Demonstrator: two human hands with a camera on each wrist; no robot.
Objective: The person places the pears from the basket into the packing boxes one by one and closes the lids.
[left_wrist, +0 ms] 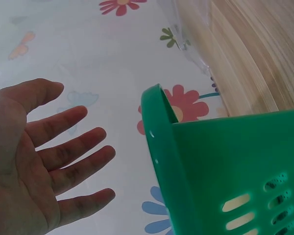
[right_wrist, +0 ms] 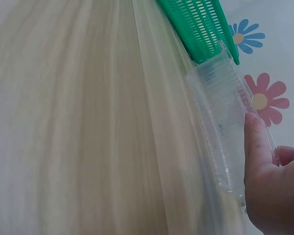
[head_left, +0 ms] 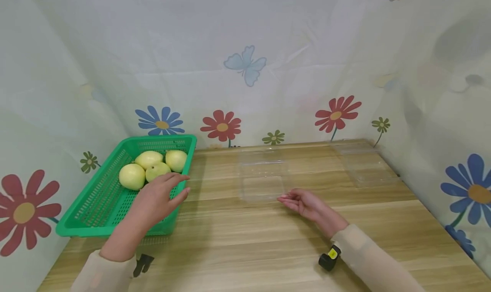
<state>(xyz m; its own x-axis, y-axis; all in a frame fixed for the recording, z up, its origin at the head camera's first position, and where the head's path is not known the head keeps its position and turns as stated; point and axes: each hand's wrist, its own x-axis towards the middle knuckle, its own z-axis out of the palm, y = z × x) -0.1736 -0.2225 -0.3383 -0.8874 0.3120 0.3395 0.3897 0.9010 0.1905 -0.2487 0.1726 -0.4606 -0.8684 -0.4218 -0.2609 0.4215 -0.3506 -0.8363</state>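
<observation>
My left hand point(head_left: 155, 198) is raised over the right side of a green plastic basket point(head_left: 70, 226), its fingers apart and nothing in its grasp. In the left wrist view, the spread fingers point(left_wrist: 71, 152) are seen beside the basket's rim. Several pale yellow-green pears point(head_left: 132, 177) lie together toward the basket's far end. At the centre of the table stands a clear plastic box point(head_left: 264, 187) with its lid side folded back. My right hand point(head_left: 304, 204) is at the box's near right corner, palm turned up and fingers loosely extended, fingertips right at its edge.
Another clear plastic box or lid point(head_left: 366, 166) lies at the back right of the wooden table point(head_left: 238, 249). A flowered curtain point(head_left: 184, 91) hangs behind the table and along both sides. A black wrist strap device point(head_left: 329, 258) is worn on the right sleeve.
</observation>
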